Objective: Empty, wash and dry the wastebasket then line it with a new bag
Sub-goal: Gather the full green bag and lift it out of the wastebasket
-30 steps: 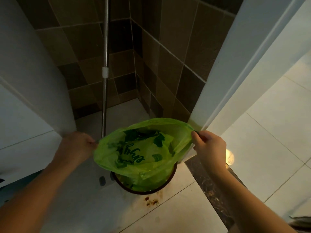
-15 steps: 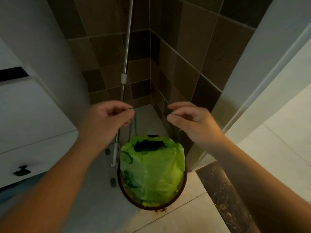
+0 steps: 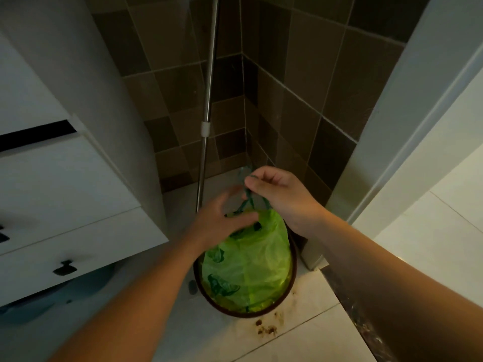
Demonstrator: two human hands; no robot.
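A green plastic bag (image 3: 256, 262) sits in a round dark brown wastebasket (image 3: 293, 278) on the tiled floor, its mouth gathered shut. Dark green drawstrings (image 3: 247, 199) rise from the bag's top. My right hand (image 3: 282, 197) pinches both strings together above the bag. My left hand (image 3: 219, 226) is lower, at the bag's gathered top, its fingers stretched out and blurred, holding nothing I can see.
A metal mop pole (image 3: 209, 105) leans in the tiled corner behind the basket. White cabinet drawers (image 3: 65, 199) with a dark knob (image 3: 62, 267) stand at left. A white door frame (image 3: 392, 126) and dark threshold strip (image 3: 366, 322) are at right. Brown stains (image 3: 266, 329) mark the floor.
The bag's rim came off the basket and its mouth was drawn shut. Both strings went from two hands into my right hand; my left hand dropped to the bag's top.
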